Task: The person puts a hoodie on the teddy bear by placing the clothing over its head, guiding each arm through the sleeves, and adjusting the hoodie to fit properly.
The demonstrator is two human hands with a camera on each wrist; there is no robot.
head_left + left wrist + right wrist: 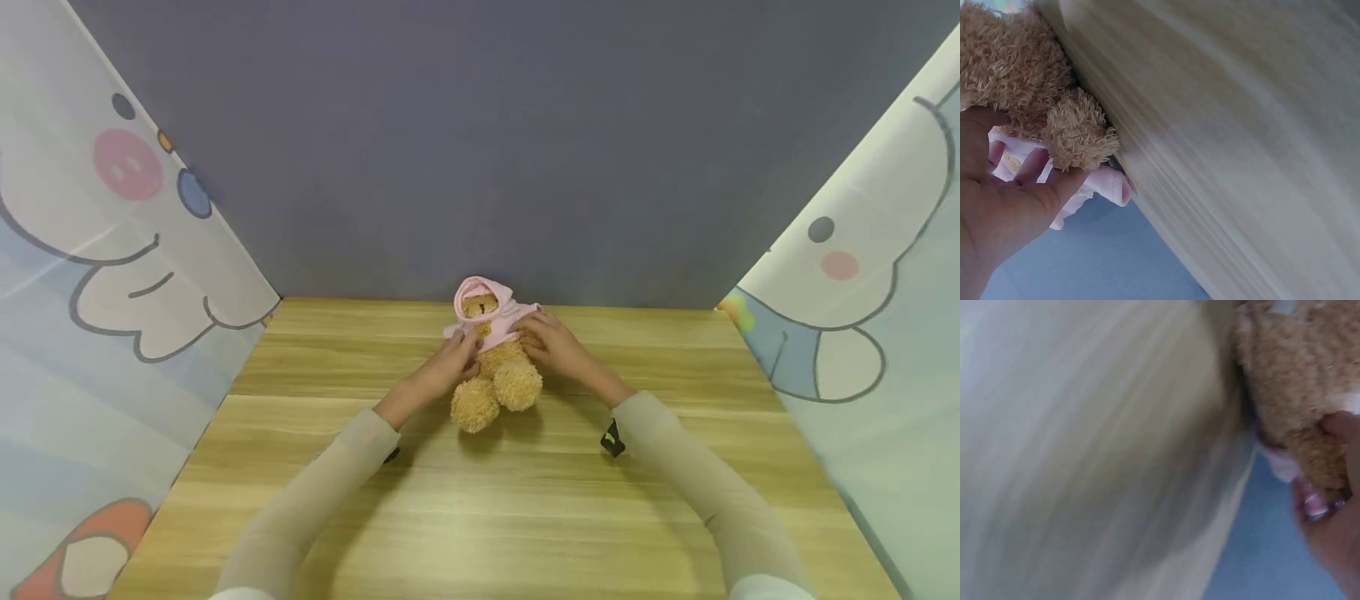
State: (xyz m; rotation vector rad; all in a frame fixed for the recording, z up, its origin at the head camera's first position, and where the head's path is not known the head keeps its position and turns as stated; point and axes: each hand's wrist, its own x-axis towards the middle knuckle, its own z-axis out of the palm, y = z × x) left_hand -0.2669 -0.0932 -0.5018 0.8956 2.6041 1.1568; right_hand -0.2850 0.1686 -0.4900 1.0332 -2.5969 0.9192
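A tan, curly-furred teddy bear (491, 364) in a pink hooded top (498, 321) lies at the far part of the table, face up, feet toward me. The hood frames its face. On its left side in the head view, my left hand (452, 360) grips the bear by the top's lower edge and arm; in the left wrist view the fingers curl about a furry paw (1082, 132). Opposite, my right hand (558, 343) pinches the other side near the sleeve. The right wrist view has thumb and fingers around the bear's furry arm (1317, 459).
The bear rests on a wood-grain table (465, 517) that meets a dark grey panel (480, 150) behind it. Cartoon-printed curtains (67, 317) stand along both sides. A small black tag-like item (612, 439) shows beside the right sleeve.
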